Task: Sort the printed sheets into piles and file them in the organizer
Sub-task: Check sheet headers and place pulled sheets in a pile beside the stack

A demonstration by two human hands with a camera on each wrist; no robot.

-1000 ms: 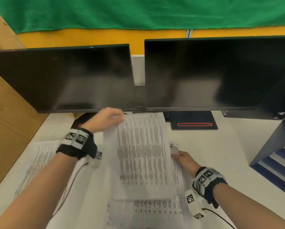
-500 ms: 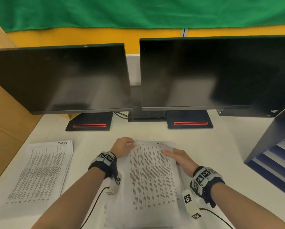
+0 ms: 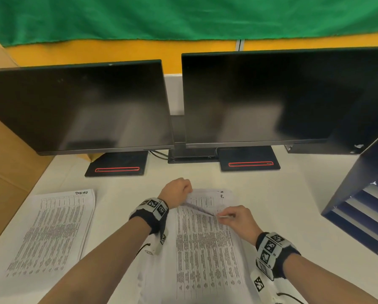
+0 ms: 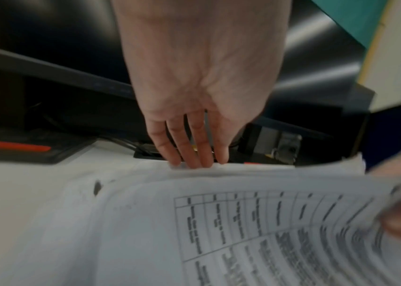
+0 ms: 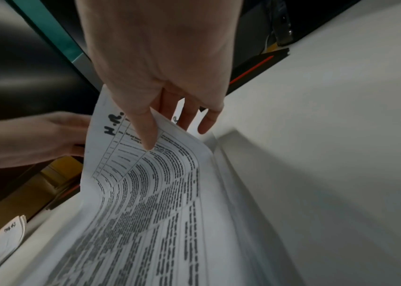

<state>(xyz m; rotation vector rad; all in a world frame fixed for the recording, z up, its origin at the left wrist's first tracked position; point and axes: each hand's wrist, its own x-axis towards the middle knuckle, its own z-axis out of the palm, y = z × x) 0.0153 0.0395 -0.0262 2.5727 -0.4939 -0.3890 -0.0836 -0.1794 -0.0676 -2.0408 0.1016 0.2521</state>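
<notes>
A stack of printed sheets (image 3: 205, 255) lies on the white desk in front of me. My right hand (image 3: 224, 216) pinches the far right corner of the top sheet (image 5: 145, 193), marked "H.R.", between thumb and fingers and bends it up off the stack. My left hand (image 3: 184, 190) is at the stack's far left corner. In the left wrist view its straight fingers (image 4: 194, 154) touch the stack's far edge. A second pile of sheets (image 3: 52, 231) lies flat to the left. The dark blue organizer (image 3: 359, 194) with slanted shelves stands at the right.
Two dark monitors (image 3: 85, 106) (image 3: 271, 95) on black stands (image 3: 118, 167) span the back of the desk. A cardboard panel (image 3: 6, 172) lines the left side. Bare white desk (image 3: 282, 205) lies between the stack and the organizer.
My left hand laid the raised sheet down on the stack and moved to its far left corner. My right hand went from flat on the stack to pinching and lifting the top sheet's corner.
</notes>
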